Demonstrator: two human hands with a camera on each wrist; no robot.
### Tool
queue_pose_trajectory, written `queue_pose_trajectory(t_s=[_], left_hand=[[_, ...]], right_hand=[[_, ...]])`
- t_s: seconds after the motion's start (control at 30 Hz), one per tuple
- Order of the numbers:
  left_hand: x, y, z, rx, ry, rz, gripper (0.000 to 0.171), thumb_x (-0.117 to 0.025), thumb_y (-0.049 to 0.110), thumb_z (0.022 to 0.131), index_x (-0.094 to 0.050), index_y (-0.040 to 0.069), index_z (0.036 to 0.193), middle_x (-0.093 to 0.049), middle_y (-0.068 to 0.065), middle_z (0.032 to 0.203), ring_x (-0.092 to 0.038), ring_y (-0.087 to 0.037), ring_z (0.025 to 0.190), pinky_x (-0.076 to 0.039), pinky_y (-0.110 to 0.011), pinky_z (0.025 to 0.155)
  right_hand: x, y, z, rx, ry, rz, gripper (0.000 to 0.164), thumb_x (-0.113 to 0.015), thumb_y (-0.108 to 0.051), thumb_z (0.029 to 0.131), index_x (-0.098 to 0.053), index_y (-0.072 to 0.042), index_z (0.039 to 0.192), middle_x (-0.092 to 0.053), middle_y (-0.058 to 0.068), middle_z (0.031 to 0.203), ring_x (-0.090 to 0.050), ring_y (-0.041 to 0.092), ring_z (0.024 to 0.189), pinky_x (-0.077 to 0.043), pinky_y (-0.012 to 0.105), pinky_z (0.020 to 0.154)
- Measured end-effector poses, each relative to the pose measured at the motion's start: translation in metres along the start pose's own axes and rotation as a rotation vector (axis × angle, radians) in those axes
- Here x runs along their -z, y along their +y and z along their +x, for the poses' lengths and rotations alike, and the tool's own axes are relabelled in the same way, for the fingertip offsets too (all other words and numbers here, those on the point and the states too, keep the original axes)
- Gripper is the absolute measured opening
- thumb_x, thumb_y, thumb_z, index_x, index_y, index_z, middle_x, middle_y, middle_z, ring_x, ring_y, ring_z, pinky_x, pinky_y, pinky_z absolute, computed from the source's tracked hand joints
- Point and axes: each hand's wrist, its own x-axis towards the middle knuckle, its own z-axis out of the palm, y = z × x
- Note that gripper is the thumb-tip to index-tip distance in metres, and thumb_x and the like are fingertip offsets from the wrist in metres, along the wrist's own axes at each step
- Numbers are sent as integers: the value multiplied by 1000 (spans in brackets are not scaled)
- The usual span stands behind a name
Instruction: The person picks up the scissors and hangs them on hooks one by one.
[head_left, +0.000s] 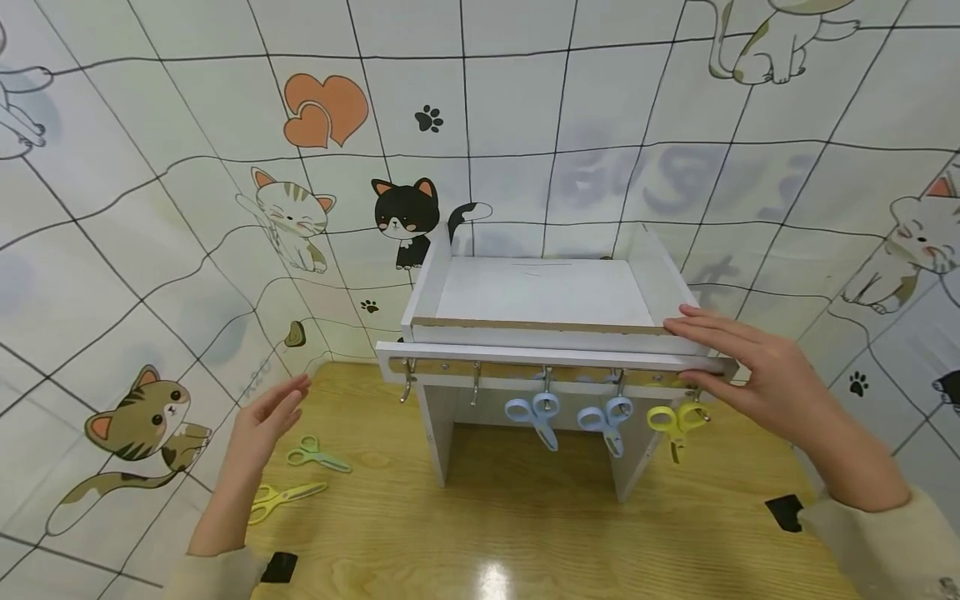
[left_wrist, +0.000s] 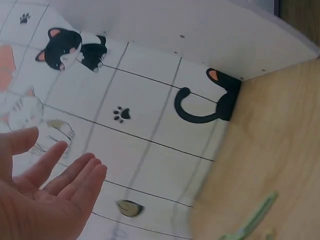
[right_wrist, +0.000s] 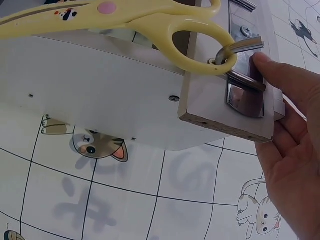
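Observation:
My right hand (head_left: 780, 375) grips the right end of a white hook rail (head_left: 465, 355) on a small white shelf, thumb on its front, fingers over the top. Just below it, yellow scissors (head_left: 677, 422) hang by a handle loop from a metal hook; they appear large in the right wrist view. Farther left along the rail hang light-blue scissors (head_left: 611, 427) and another light-blue pair (head_left: 543, 418). My left hand (head_left: 258, 425) holds nothing, its fingers loosely bent in the air left of the shelf. Near it on the table lie green scissors (head_left: 322, 458) and yellow scissors (head_left: 288, 495).
The white shelf (head_left: 540, 292) stands on a wood-grain table (head_left: 540, 533) against a cat-patterned wall covering. Two left hooks (head_left: 476, 383) carry nothing. Dark patches lie at the table's left (head_left: 280, 567) and right (head_left: 785, 512).

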Motion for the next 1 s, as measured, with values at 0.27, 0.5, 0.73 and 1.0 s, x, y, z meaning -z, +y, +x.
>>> queue_pose_trajectory(t_s=[0.27, 0.5, 0.73, 1.0], left_hand=[[24, -103, -39, 398, -154, -891, 42, -30, 34, 109, -71, 28, 106, -73, 14, 109, -67, 3, 105, -52, -14, 95], [34, -156, -71, 723, -1, -976, 47, -28, 40, 107, -67, 19, 92, -74, 6, 97, -70, -5, 99, -48, -20, 105], [36, -180, -84, 835, 47, -1066, 47, -29, 34, 106, -68, 16, 86, -73, 0, 95, -72, -12, 94, -39, -23, 115], [33, -193, -73, 831, 115, -999, 21, -39, 20, 107, -58, 15, 100, -74, -2, 91, -73, -14, 91, -48, -27, 109]], right_hand=[[-2, 0, 1, -5, -9, 1, 60, -54, -59, 92, -70, -12, 126, -55, -14, 143, -44, -6, 138, -33, -3, 101], [-3, 1, 0, -6, -2, 13, 59, -56, -59, 91, -71, -12, 124, -58, -11, 141, -45, -6, 137, -32, 1, 106], [-4, -1, 0, -14, 8, 11, 60, -56, -59, 90, -71, -12, 123, -55, -18, 141, -45, -6, 137, -32, 0, 106], [-3, -3, -1, -35, -9, -18, 61, -54, -60, 91, -70, -13, 126, -56, -12, 143, -43, -8, 138, -31, -3, 102]])
